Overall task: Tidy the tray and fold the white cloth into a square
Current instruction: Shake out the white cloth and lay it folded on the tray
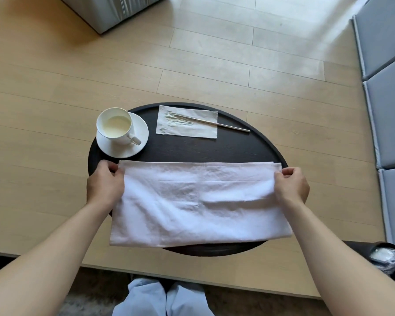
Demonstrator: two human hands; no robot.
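Observation:
A white cloth point(198, 201) lies folded into a wide rectangle across the near half of a round black tray point(187, 147). My left hand point(105, 182) pinches the cloth's far left corner, and my right hand point(291, 184) pinches its far right corner. On the tray's far left stands a white cup point(115, 126) of pale liquid on a white saucer point(139, 133). At the far side lies a paper napkin point(187, 123) with a thin metal stick point(224, 125) across it.
The tray rests on a light wooden surface point(55, 133). Grey cushions point(388, 87) line the right side, and a grey box point(105, 12) stands at the top left. A dark object point(388, 258) sits at the lower right.

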